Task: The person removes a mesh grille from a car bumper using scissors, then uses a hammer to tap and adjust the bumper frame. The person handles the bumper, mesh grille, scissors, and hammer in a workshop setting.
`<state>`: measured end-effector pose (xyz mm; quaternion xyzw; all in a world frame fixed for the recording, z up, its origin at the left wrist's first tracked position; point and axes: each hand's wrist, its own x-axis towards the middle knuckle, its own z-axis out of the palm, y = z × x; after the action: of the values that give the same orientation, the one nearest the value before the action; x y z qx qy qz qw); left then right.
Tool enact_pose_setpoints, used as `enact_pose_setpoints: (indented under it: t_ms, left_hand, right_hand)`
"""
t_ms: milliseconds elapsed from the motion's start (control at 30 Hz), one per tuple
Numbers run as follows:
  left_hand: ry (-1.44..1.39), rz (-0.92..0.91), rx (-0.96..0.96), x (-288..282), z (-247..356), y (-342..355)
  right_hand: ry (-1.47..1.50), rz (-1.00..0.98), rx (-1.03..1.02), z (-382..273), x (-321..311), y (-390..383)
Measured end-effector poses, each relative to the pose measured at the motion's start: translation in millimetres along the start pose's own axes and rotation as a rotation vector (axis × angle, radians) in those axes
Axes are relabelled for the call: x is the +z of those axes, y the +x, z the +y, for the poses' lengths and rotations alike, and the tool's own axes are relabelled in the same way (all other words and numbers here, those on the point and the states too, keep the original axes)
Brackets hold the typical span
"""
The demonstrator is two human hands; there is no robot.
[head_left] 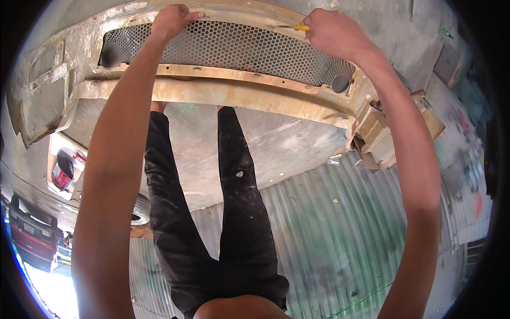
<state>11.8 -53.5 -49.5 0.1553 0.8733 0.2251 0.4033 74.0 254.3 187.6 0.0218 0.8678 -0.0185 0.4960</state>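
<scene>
Before me is a car bumper with worn, patchy beige paint, and a honeycomb mesh grille is set into its long opening. My left hand is closed over the bumper's upper edge, its thumb lying along the rim toward the right. My right hand is closed round a screwdriver with a yellow handle. Its thin shaft points left, with the tip at the rim above the mesh. The fingers of the right hand are partly hidden behind its back.
Beige box-like pieces lie right of the bumper. Behind me stands a corrugated metal wall. A dark red vehicle is at the far left, near a white tray holding a dark and red container. My legs stand close to the bumper.
</scene>
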Motion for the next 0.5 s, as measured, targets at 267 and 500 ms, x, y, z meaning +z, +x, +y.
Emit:
enact_pose_setpoints:
  t_ms: [267,500]
  left_hand:
    - [0.059,-0.016,0.018,5,-2,5]
    - [0.107,0.02,0.007,4,4,2]
  right_hand:
    - [0.031,0.002,-0.029,-4,-23,29]
    - [-0.099,-0.207,-0.079,-20,-52,57]
